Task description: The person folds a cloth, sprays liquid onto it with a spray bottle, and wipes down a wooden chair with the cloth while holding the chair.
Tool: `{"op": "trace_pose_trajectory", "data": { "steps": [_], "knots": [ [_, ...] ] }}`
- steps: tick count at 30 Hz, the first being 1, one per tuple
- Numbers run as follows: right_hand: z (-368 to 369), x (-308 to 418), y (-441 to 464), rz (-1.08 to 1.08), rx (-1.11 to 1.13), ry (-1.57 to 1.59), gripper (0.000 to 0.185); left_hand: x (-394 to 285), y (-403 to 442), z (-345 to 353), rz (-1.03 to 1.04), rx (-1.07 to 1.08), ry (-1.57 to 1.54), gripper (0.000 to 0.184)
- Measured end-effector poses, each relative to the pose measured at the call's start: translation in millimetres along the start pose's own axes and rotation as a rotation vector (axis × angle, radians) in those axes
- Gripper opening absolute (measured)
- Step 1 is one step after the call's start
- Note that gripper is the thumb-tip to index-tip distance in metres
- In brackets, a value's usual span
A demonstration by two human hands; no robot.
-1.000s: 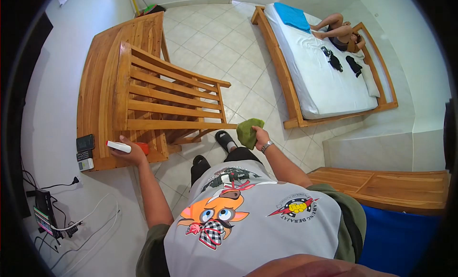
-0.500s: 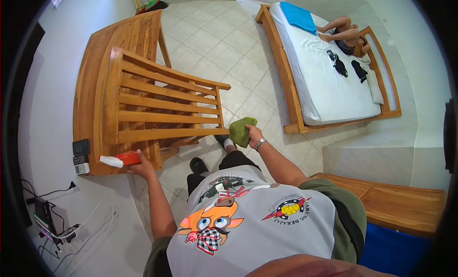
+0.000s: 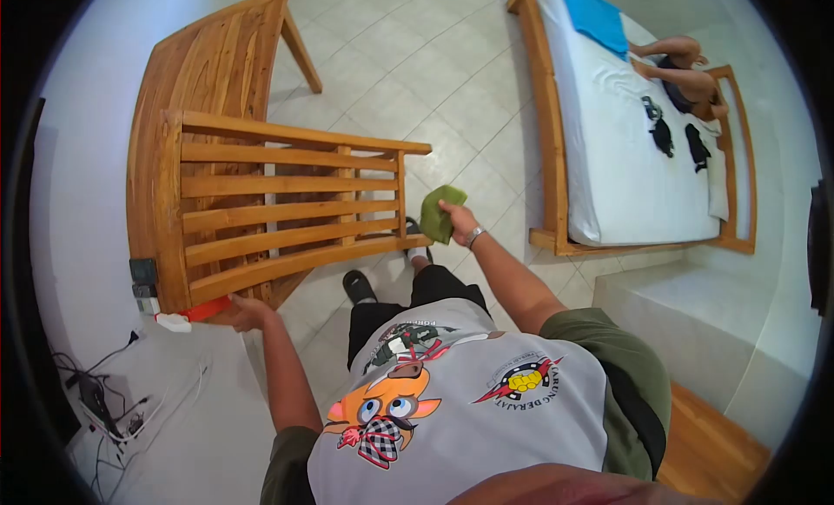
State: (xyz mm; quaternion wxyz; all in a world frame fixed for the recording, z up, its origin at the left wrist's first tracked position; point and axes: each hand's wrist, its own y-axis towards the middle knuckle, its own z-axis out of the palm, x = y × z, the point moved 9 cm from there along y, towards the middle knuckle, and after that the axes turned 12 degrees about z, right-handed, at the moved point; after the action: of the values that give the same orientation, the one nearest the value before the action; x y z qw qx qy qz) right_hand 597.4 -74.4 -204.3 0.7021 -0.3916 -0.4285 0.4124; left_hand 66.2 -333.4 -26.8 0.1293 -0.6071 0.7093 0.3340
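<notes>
In my left hand (image 3: 253,313), at the near corner of the wooden desk (image 3: 208,57), is a red-and-white spray bottle (image 3: 208,310). Its white end points left, toward the wall. My right hand (image 3: 460,220) grips a folded green cloth (image 3: 437,220) by its edge, just past the right end of the chair. The slatted wooden chair (image 3: 291,183) stands against the desk, between my two hands. Close to the bottle's white end, small dark and grey devices (image 3: 143,283) lie on the desk edge.
A bed with a white sheet (image 3: 617,188) and wooden frame stands to the right. A person (image 3: 686,75) lies on it, near a blue towel (image 3: 595,18) and black items. Cables (image 3: 109,409) hang by the left wall. A wooden surface (image 3: 712,427) is at lower right.
My view has shifted, so the bed appears further right. My left hand and the bottle sit lower beside the desk corner. The cloth stays in my right hand, slightly higher in view.
</notes>
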Motion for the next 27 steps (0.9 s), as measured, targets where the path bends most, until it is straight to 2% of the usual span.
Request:
{"op": "trace_pose_trajectory", "data": {
  "steps": [1, 2, 3, 5, 6, 7, 8, 9, 11, 12, 14, 17, 19, 20, 22, 23, 25, 26, 27],
  "knots": [
    [0, 11, 7, -0.026, 0.012, -0.029, 0.033, -2, -7, 6, -0.136, 0.063, -0.223, 0.059],
    [-3, 19, 16, -0.039, -0.014, -0.047, 0.033, -17, -18, 8, -0.120, 0.064, -0.499, 0.052],
    [-7, 28, 27, -0.053, -0.040, -0.067, 0.034, -15, -19, 11, -0.121, 0.050, -0.465, 0.052],
    [-14, 45, 50, -0.100, -0.098, -0.185, 0.033, -17, -12, 13, 0.096, 0.022, -0.486, 0.044],
    [-17, 55, 63, -0.138, -0.123, -0.306, 0.032, -33, -13, 10, 0.098, 0.016, -0.451, 0.044],
    [-18, 62, 76, -0.178, -0.144, -0.425, 0.031, -67, -17, -10, 0.112, -0.112, -0.434, 0.039],
    [-18, 73, 87, -0.293, -0.205, -0.561, 0.032, -94, -19, -33, 0.130, -0.237, -0.420, 0.034],
    [-15, 83, 95, -0.413, -0.265, -0.695, 0.033, -110, -16, -45, 0.138, -0.238, -0.396, 0.034],
    [-4, 102, 100, -0.692, -0.407, -0.900, 0.036, -152, -5, -60, 0.297, -0.195, -0.351, 0.043],
    [0, 105, 104, -0.714, -0.427, -0.927, 0.034, -156, 11, -67, 0.304, -0.196, -0.332, 0.043],
    [18, 113, 108, -0.644, -0.438, -1.005, 0.032, -208, 30, -84, 0.897, -0.179, -0.164, 0.044],
    [37, 114, 135, -0.578, -0.463, -1.156, 0.032, -264, 61, -84, 0.870, -0.142, -0.067, 0.045],
    [76, 125, 134, -0.634, -0.436, -1.396, 0.038, -297, 70, -65, 1.250, -0.219, 0.436, 0.056],
    [83, 128, 140, -0.624, -0.425, -1.397, 0.038, -302, 71, -55, 1.253, -0.213, 0.448, 0.056],
    [119, 123, 148, -0.898, -0.281, -1.646, 0.040, -291, 94, -30, 0.941, 0.003, 0.325, 0.062],
    [123, 122, 156, -0.892, -0.269, -1.646, 0.040, -294, 91, -29, 0.941, 0.004, 0.338, 0.062],
    [137, 111, 167, -1.086, -0.242, -1.828, 0.040, -275, 100, -16, 0.657, 0.177, 0.479, 0.063],
    [140, 102, 176, -1.117, -0.188, -1.950, 0.040, -272, 100, -15, 0.655, 0.175, 0.491, 0.063],
    [139, 99, 182, -1.116, -0.175, -1.945, 0.040, -274, 99, -16, 0.687, 0.135, 0.489, 0.062]
  ]
}}
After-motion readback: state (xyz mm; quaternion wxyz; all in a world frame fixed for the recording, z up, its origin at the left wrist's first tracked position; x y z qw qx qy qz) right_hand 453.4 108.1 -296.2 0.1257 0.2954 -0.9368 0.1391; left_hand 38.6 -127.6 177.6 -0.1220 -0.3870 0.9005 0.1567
